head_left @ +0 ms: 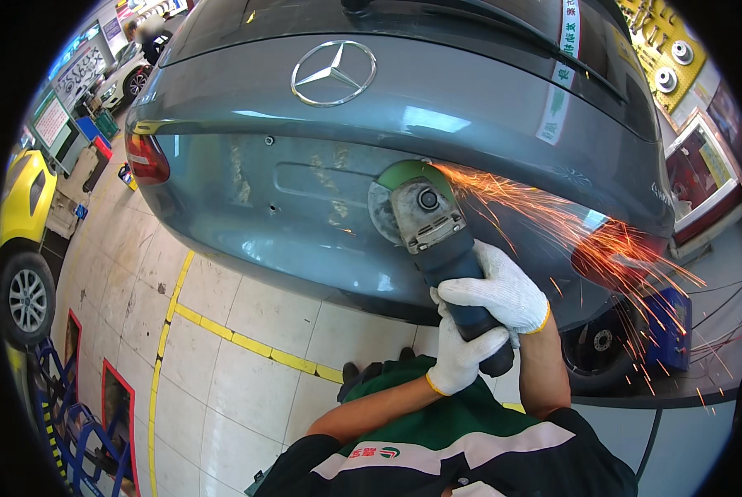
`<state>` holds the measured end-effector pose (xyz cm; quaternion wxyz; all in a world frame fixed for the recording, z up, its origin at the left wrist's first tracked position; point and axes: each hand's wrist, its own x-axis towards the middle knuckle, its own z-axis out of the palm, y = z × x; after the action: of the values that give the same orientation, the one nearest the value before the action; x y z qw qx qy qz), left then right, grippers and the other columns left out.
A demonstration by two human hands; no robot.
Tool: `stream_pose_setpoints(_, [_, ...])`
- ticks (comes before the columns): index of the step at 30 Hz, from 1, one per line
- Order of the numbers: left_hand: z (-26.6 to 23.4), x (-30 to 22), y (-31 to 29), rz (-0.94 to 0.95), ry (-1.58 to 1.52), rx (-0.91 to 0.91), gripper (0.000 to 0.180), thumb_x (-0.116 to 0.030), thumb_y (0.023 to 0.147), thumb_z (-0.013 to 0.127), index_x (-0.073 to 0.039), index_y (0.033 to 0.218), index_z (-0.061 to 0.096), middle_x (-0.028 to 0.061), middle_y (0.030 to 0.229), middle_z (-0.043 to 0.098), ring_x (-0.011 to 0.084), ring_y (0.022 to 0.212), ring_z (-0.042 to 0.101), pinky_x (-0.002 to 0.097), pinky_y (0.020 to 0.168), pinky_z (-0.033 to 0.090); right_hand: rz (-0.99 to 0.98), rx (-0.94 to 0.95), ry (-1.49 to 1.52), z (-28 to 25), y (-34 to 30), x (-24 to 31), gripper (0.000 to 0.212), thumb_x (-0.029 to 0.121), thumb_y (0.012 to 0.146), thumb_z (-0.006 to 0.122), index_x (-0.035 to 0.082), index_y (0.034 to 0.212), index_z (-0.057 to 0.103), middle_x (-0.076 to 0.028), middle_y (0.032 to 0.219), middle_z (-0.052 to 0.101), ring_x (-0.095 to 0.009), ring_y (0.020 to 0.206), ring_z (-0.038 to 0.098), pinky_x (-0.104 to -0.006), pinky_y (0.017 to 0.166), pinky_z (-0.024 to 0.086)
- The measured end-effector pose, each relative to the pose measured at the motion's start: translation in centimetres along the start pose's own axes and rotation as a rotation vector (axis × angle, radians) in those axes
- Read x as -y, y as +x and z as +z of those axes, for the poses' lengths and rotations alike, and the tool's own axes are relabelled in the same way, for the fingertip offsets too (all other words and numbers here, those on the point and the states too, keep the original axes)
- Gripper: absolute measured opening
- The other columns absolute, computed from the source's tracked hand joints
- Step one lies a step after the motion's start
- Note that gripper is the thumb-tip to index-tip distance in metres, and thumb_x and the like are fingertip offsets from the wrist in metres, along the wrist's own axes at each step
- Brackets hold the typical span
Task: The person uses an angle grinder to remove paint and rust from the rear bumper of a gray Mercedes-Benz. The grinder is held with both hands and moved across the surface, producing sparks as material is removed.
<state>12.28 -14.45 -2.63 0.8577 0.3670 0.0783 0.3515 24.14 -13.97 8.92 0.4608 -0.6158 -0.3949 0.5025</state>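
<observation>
Both my hands, in white knit gloves with yellow cuffs, grip an angle grinder (441, 257). My right hand (503, 290) is wrapped round its dark body behind the metal head. Lower down, my left hand (464, 356) closes round the rear end of the handle. The grinder's green disc (406, 171) meets the recessed panel of a blue-grey car tailgate (222, 236), just under the overhanging upper edge. Orange sparks (545, 215) stream from the disc to the right, past the right tail light (611, 253). Scuffed pale patches (240, 176) mark the panel left of the disc.
A blue box (667, 327) stands at the right beside a dark wheel (596, 348), with sparks falling around it. Yellow lines (246, 344) cross the tiled floor. A yellow car (27, 207) and blue metal frames (89, 443) are at the left. Tools hang on a yellow board (661, 50).
</observation>
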Motion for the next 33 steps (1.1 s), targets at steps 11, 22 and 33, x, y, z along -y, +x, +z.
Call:
stream_pose_setpoints(11, [0.3, 0.1, -0.2, -0.022, -0.017, 0.019, 0.046, -0.006, 0.088, 0.077, -0.001, 0.129, 0.057, 0.011, 0.109, 0.072, 0.0204, 0.093, 0.075, 0.0367, 0.087, 0.061, 0.001, -0.013, 0.04, 0.1, -0.6, 0.2, 0.053, 0.028, 0.085, 0.083, -0.001, 0.125, 0.066, -0.009, 0.103, 0.071, -0.016, 0.089, 0.066, -0.0325, 0.081, 0.057])
stream_pose_setpoints(22, [0.1, -0.1, -0.1, 0.018, 0.025, -0.007, 0.04, -0.009, 0.089, 0.077, 0.001, 0.125, 0.062, 0.0115, 0.109, 0.074, 0.0201, 0.095, 0.075, 0.0365, 0.086, 0.061, -0.011, -0.014, 0.017, 0.3, -0.3, 0.4, 0.051, 0.026, 0.087, 0.082, -0.002, 0.124, 0.064, -0.01, 0.097, 0.073, -0.016, 0.083, 0.07, -0.0329, 0.079, 0.061])
stream_pose_setpoints(33, [0.0, -0.8, 0.0, 0.031, 0.006, -0.006, 0.038, -0.01, 0.089, 0.079, -0.001, 0.123, 0.065, 0.0104, 0.107, 0.075, 0.0199, 0.092, 0.076, 0.0356, 0.086, 0.061, -0.02, 0.0, 0.016, 0.4, 0.2, 0.4, 0.052, 0.027, 0.086, 0.084, -0.002, 0.125, 0.065, -0.01, 0.099, 0.073, -0.016, 0.084, 0.07, -0.0333, 0.08, 0.061])
